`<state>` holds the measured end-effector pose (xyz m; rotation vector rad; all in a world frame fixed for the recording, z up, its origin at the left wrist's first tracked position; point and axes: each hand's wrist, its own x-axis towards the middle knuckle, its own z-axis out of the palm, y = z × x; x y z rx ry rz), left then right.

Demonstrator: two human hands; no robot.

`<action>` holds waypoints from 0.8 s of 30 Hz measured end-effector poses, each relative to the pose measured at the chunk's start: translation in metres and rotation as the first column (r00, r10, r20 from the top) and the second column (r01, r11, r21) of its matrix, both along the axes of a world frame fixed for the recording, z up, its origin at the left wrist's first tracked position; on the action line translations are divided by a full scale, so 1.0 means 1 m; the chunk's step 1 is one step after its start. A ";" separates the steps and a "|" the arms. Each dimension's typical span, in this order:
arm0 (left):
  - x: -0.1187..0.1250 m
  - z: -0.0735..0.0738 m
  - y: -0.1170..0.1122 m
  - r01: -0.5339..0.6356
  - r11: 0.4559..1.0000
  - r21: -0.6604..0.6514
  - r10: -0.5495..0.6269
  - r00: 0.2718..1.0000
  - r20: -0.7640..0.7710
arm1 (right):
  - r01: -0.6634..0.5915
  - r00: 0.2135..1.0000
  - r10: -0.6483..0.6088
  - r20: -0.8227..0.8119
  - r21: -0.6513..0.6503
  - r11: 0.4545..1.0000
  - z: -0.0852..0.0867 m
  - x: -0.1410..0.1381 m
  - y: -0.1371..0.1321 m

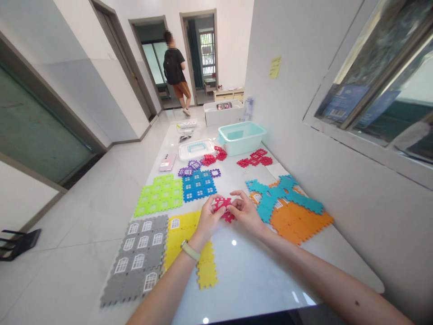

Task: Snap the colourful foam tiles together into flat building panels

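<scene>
Both my left hand (211, 217) and my right hand (245, 211) pinch a small red interlocking foam tile piece (222, 206) above the middle of the white table (250, 275). Its lower part shows below my fingers. Closest to my left hand lie yellow foam tiles (181, 232), with grey window-printed tiles (138, 257) further left. Orange tiles (296, 221) and teal tiles (274, 195) lie right of my right hand. Blue tiles (198, 186), lime green tiles (158, 195), purple pieces (186, 170) and more red pieces (254, 158) lie further ahead.
Further along the table stand a turquoise plastic tub (241, 137), a clear plastic case (196, 149), a white box (223, 113) and a pink phone (168, 161). A wall runs along the right side. A person (174, 67) stands near the far doorway.
</scene>
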<state>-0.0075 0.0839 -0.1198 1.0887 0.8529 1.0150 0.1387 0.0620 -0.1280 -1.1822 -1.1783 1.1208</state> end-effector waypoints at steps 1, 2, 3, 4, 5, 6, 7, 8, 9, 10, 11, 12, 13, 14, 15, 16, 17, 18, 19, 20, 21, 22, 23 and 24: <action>0.000 0.000 0.001 0.001 1.000 0.010 -0.001 1.000 -0.006 | 0.002 1.000 -0.002 0.001 0.008 1.000 0.000 0.000 0.000; -0.001 0.000 0.001 0.001 1.000 0.025 -0.001 1.000 -0.012 | 0.001 1.000 -0.001 0.000 0.016 1.000 0.001 0.000 0.000; -0.001 0.001 0.001 0.000 0.999 0.041 0.000 1.000 -0.015 | -0.001 1.000 0.001 -0.004 0.022 1.000 0.002 0.000 0.001; -0.001 0.002 0.001 -0.005 0.998 0.059 0.005 1.000 -0.011 | -0.004 1.000 0.005 -0.012 0.028 1.000 0.002 0.000 0.001; 0.000 0.003 0.000 -0.011 0.997 0.073 0.011 1.000 -0.002 | -0.010 1.000 0.010 -0.025 0.031 0.999 0.002 0.000 0.001; 0.001 0.004 -0.001 -0.020 0.997 0.081 0.019 1.000 0.012 | -0.014 0.999 0.016 -0.044 0.033 0.999 0.003 0.000 0.002; 0.002 0.004 -0.002 -0.027 0.996 0.086 0.024 0.999 0.035 | -0.019 0.998 0.021 -0.066 0.033 0.999 0.002 -0.001 0.002; 0.003 0.004 -0.003 -0.030 0.997 0.078 0.026 0.998 0.061 | -0.024 0.996 0.026 -0.091 0.032 0.999 0.002 -0.001 0.003; 0.005 0.002 -0.003 -0.044 0.997 0.068 0.038 0.996 0.084 | -0.027 0.993 0.030 -0.118 0.031 0.999 0.001 -0.001 0.004; 0.006 0.000 -0.003 -0.064 0.996 0.067 0.058 0.994 0.091 | -0.037 0.990 0.041 -0.136 0.029 0.999 0.001 -0.002 0.005; 0.006 -0.002 -0.002 -0.084 0.994 0.069 0.077 0.993 0.091 | -0.050 0.989 0.053 -0.140 0.028 0.998 0.000 -0.001 0.006; 0.006 -0.004 0.000 -0.099 0.993 0.062 0.094 0.992 0.085 | -0.070 0.990 0.073 -0.122 0.030 0.997 0.001 0.000 0.007; 0.004 -0.005 0.002 -0.119 0.992 0.047 0.116 0.991 0.070 | -0.087 0.993 0.089 -0.078 0.034 0.996 0.001 0.002 0.008; 0.002 -0.006 0.004 -0.143 0.989 0.030 0.141 0.989 0.053 | -0.098 0.995 0.099 -0.005 0.041 0.994 0.002 0.005 0.008; -0.001 -0.006 0.007 -0.170 0.985 0.010 0.169 0.985 0.038 | -0.101 0.991 0.095 0.099 0.053 0.993 0.004 0.009 0.008; -0.004 -0.005 0.009 -0.200 0.980 -0.009 0.201 0.979 0.028 | -0.098 0.970 0.078 0.231 0.079 0.992 0.005 0.014 0.008; -0.007 -0.003 0.011 -0.230 0.973 -0.026 0.231 0.973 0.024 | -0.100 0.925 0.050 0.377 0.112 0.989 0.006 0.020 0.008; -0.010 -0.002 0.013 -0.255 0.966 -0.041 0.256 0.966 0.024 | -0.111 0.855 0.020 0.519 0.144 0.983 0.007 0.025 0.008; -0.012 0.000 0.014 -0.277 0.959 -0.057 0.279 0.960 0.025 | -0.133 0.768 -0.004 0.640 0.165 0.977 0.007 0.029 0.008; -0.014 0.001 0.015 -0.293 0.953 -0.071 0.296 0.955 0.026 | -0.163 0.680 -0.014 0.733 0.170 0.972 0.006 0.033 0.008; -0.015 0.002 0.016 -0.306 0.949 -0.081 0.309 0.951 0.025 | -0.190 0.606 -0.011 0.795 0.158 0.969 0.006 0.035 0.008; -0.016 0.003 0.017 -0.313 0.946 -0.088 0.316 0.948 0.021 | -0.209 0.551 0.004 0.834 0.133 0.969 0.005 0.036 0.007; -0.016 0.003 0.017 -0.316 0.944 -0.093 0.319 0.948 0.018 | -0.218 0.516 0.023 0.856 0.105 0.970 0.004 0.035 0.007; -0.016 0.004 0.017 -0.316 0.944 -0.096 0.319 0.947 0.020 | -0.223 0.497 0.041 0.867 0.082 0.971 0.003 0.034 0.006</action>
